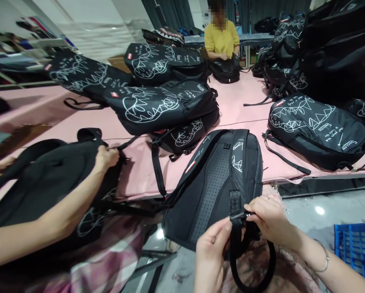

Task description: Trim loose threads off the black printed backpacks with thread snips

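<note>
A black backpack with white scribble print leans on the table edge in front of me, its padded back panel facing up. My left hand pinches the backpack near the base of its looped top handle. Close beside it, my right hand is closed on a small dark part at the same spot, perhaps a zipper end; the fingers hide most of it. Both hands nearly meet there. The black handle loop hangs down below them.
A co-worker's hand grips another black backpack at left. Printed backpacks are stacked mid-table, and another backpack lies at right on the pink table. Farther back, a person in yellow handles a bag. A blue crate stands lower right.
</note>
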The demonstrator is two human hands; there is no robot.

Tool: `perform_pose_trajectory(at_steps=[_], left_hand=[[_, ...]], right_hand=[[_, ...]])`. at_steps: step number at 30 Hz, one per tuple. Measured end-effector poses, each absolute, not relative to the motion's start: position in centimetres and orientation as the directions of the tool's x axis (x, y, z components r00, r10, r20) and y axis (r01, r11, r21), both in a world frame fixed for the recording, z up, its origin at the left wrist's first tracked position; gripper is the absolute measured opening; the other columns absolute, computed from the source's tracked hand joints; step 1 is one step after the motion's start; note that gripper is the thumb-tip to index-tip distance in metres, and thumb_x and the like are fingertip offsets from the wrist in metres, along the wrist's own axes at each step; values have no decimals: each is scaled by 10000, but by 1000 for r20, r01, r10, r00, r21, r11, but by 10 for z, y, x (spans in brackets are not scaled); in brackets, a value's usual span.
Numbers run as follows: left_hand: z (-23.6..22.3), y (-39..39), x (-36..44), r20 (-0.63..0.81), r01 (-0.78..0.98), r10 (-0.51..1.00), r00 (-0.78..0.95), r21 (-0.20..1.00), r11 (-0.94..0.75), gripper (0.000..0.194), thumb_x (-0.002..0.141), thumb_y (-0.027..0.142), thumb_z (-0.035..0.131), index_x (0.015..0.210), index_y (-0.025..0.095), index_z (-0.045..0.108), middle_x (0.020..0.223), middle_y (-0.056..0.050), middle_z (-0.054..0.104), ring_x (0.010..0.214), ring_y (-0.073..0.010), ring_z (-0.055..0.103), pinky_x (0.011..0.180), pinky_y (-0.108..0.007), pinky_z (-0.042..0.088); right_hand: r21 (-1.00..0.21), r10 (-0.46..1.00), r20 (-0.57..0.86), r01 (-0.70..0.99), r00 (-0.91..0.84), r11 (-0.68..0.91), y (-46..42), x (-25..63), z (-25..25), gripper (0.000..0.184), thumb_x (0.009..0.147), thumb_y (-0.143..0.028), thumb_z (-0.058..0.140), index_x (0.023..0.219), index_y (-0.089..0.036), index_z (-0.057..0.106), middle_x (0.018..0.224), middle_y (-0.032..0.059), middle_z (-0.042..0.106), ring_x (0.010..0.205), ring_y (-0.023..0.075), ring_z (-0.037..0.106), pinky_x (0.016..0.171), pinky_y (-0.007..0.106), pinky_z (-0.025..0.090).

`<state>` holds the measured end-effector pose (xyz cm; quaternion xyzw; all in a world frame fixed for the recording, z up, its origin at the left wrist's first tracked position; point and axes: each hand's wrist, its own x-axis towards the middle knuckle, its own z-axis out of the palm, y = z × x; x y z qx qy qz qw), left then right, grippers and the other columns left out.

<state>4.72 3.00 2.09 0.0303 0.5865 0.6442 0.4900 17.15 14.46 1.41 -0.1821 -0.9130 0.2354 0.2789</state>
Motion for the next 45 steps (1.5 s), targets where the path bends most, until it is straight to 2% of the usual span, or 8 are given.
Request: perform_pose_trajectory(at_steps=[9, 15, 18, 21, 27, 35, 42, 45], left_hand=[[24, 31, 50, -528, -603, 671, -521, 784, 148, 331, 569, 318, 755, 820, 116, 680, 668, -47, 678, 567, -155, 617, 562, -242, 501], [22, 25, 43, -495, -723, 698, -517, 689, -46, 240, 581, 319, 759, 670, 149, 615, 531, 23, 582, 458, -80, 526, 456, -183, 450], [14, 20, 36, -292, -743, 867, -404, 657, -125, 445, 658, 500, 652, 441, 159, 465, 347, 53, 377, 324, -64, 385, 335, -181, 340], [9, 27, 31, -250, -583, 884, -395, 812, -31, 410, 693, 482, 628, 477, 156, 505, 400, 24, 448, 424, -93, 467, 430, -206, 396], [0, 65, 29, -201, -165, 806, -557, 978, 130, 367, 672, 326, 664, 996, 170, 589, 819, -26, 617, 697, -130, 572, 700, -259, 463], [-15, 80, 30, 79, 414, 849, -523, 894, 172, 155, 770, 337, 532, 716, 197, 575, 700, -6, 566, 640, -142, 519, 645, -261, 416], [-10, 68, 25, 21, 29, 728, -686, 1000, -1, 253, 812, 417, 466, 691, 195, 462, 536, 43, 479, 499, -111, 468, 542, -234, 385], [-7, 72, 21, -5, 84, 802, -597, 994, 69, 312, 789, 479, 466, 704, 182, 508, 608, 12, 527, 552, -125, 505, 567, -249, 410]], right_hand=[[-702, 531, 363, 150, -766, 696, 142, 174, 13, 206, 900, -274, 398, 855, -181, 576, 782, 58, 603, 735, 172, 525, 677, 295, 371], [-977, 865, 91, 124, -494, 174, 146, 181, -6, 168, 821, -270, 481, 965, -197, 529, 834, 22, 563, 756, 148, 529, 686, 268, 423], [-990, 852, -106, 133, -512, -44, 147, 179, -13, 282, 735, -271, 565, 1004, -189, 535, 725, -22, 519, 655, 122, 493, 608, 236, 415], [-972, 796, -227, 178, -560, -152, 143, 172, -19, 279, 643, -248, 638, 907, -176, 589, 744, -14, 536, 692, 123, 498, 605, 223, 409], [-955, 799, -294, 188, -525, -229, 133, 157, -31, 178, 660, -258, 591, 789, -136, 611, 582, -40, 464, 535, 86, 389, 496, 206, 317], [-966, 808, -259, 134, -529, -222, 133, 156, -31, 125, 642, -225, 568, 729, -139, 590, 561, -50, 415, 517, 76, 345, 464, 197, 277], [-952, 803, -305, 196, -513, -237, 134, 154, -36, 151, 638, -223, 586, 760, -142, 624, 530, -60, 397, 490, 69, 335, 447, 190, 273], [-949, 793, -314, 180, -522, -258, 133, 153, -34, 150, 641, -224, 579, 763, -144, 615, 519, -61, 406, 482, 71, 351, 440, 189, 283]])
